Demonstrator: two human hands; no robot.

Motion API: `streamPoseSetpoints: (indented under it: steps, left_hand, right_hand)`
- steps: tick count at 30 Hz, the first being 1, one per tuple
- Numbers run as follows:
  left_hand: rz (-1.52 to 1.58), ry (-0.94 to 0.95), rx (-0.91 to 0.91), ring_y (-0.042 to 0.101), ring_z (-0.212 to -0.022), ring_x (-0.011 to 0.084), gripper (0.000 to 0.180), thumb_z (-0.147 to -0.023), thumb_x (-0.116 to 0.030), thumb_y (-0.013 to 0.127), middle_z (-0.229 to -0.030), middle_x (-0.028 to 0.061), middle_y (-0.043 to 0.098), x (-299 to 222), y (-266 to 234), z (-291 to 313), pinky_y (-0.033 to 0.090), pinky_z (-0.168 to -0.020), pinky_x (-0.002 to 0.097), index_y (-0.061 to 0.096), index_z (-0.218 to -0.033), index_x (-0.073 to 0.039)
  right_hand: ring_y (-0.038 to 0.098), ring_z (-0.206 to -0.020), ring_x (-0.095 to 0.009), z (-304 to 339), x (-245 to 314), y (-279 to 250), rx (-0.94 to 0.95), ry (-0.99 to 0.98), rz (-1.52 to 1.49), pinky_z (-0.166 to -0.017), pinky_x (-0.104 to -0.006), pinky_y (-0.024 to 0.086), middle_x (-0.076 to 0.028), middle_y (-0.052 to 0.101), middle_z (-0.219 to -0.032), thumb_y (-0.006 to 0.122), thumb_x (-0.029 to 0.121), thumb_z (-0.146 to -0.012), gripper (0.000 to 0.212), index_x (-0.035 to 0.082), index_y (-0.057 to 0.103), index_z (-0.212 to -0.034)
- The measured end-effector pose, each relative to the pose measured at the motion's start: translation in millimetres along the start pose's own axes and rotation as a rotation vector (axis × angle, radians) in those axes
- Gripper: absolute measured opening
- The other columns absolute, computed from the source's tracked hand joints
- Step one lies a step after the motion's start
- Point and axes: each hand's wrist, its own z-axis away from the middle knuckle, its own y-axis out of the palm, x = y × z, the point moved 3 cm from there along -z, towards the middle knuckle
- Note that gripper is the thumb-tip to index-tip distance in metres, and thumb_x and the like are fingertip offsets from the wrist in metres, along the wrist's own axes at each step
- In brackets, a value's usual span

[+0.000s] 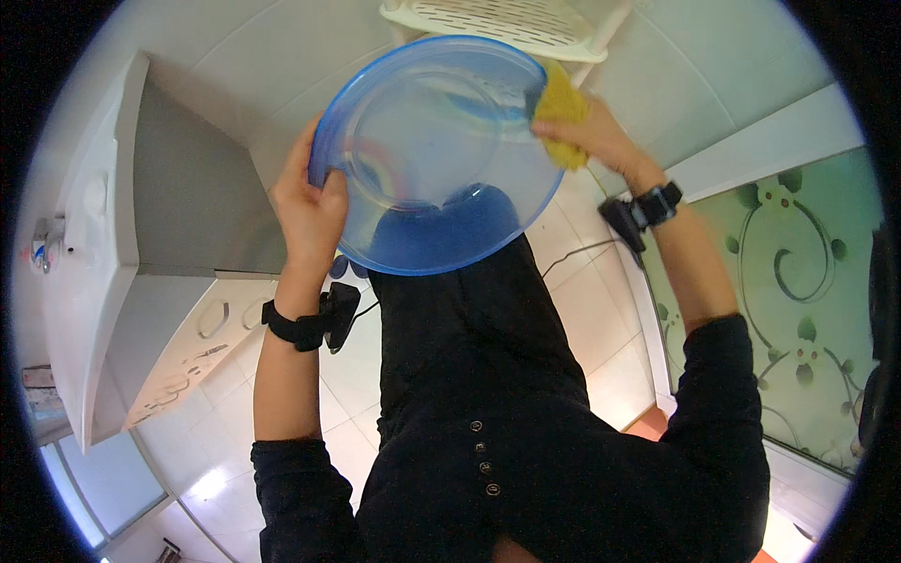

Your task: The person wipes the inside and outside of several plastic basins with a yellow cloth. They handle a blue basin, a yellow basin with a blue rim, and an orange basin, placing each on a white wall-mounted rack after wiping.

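A round, see-through blue plastic basin (427, 141) is held up in front of me, above my legs. My left hand (312, 202) grips its left rim, the thumb over the near side and the other fingers behind. At the basin's right rim, my right hand (591, 136) is closed on a yellow cloth (563, 108). The cloth is folded over the rim and touches it. Part of my right hand's fingers is hidden by the cloth. Through the basin's base my dark blue slippers seem to show.
To the left stands a white washbasin (89, 272) with a chrome tap (42, 251) over a cabinet (192, 328). A white slatted rack (507, 23) is by the far wall. On the right is a framed glass door (798, 253) with a flower pattern. Pale tiles cover the floor (601, 319).
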Motion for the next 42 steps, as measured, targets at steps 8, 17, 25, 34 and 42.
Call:
streamPoseSetpoints:
  steps: [8,17,25,34,42]
  left_hand:
    - [-0.007,-0.048,-0.047,0.059,-0.104,0.0213,0.053,-0.074,0.006,0.051,-0.114,0.0190,0.060,12.9,5.9,1.3,0.043,-0.091,0.0292,0.048,-0.127,0.002]
    - [-0.174,0.058,-0.185,0.033,-0.133,0.0305,0.084,-0.083,-0.022,0.069,-0.146,0.0221,0.027,-9.4,17.5,-12.8,0.027,-0.109,0.0384,0.016,-0.145,-0.002]
    - [1.035,-0.162,-0.064,0.046,-0.122,0.0318,0.075,-0.093,-0.054,0.040,-0.134,0.0227,0.043,-69.3,68.5,-29.4,0.039,-0.101,0.0439,0.013,-0.144,-0.006]
    - [1.016,-0.241,0.226,0.058,-0.109,0.0358,0.081,-0.086,-0.068,0.027,-0.123,0.0276,0.052,-65.0,18.4,-18.4,0.048,-0.092,0.0449,0.009,-0.143,-0.012]
    - [0.635,0.010,0.128,0.062,-0.100,0.0295,0.081,-0.087,-0.067,0.029,-0.111,0.0247,0.060,-80.7,-2.0,-20.6,0.050,-0.085,0.0382,0.028,-0.138,-0.004]
  right_hand:
    - [0.060,-0.078,-0.013,54.8,-76.1,88.1,-0.077,0.205,-0.487,-0.068,-0.0264,0.049,-0.005,0.062,-0.090,0.072,0.024,-0.080,0.033,0.001,0.059,-0.101]
    - [0.060,-0.075,-0.015,34.4,6.3,17.6,-0.821,-0.181,-0.283,-0.068,-0.0268,0.048,-0.005,0.061,-0.085,0.073,0.011,-0.072,0.026,0.001,0.060,-0.091]
    - [0.055,-0.086,-0.029,41.8,94.1,86.1,-0.795,-0.842,0.266,-0.073,-0.0376,0.048,-0.012,0.056,-0.093,0.077,0.008,-0.057,0.037,0.003,0.059,-0.089]
    - [0.054,-0.089,-0.023,60.2,131.8,90.9,-0.191,-1.202,0.588,-0.073,-0.0331,0.045,-0.006,0.056,-0.097,0.061,0.012,-0.073,0.025,0.003,0.061,-0.096]
    - [0.053,-0.087,-0.017,61.4,180.2,70.4,-0.215,-1.347,0.915,-0.066,-0.0285,0.042,-0.003,0.056,-0.094,0.057,0.014,-0.073,0.020,0.007,0.060,-0.091]
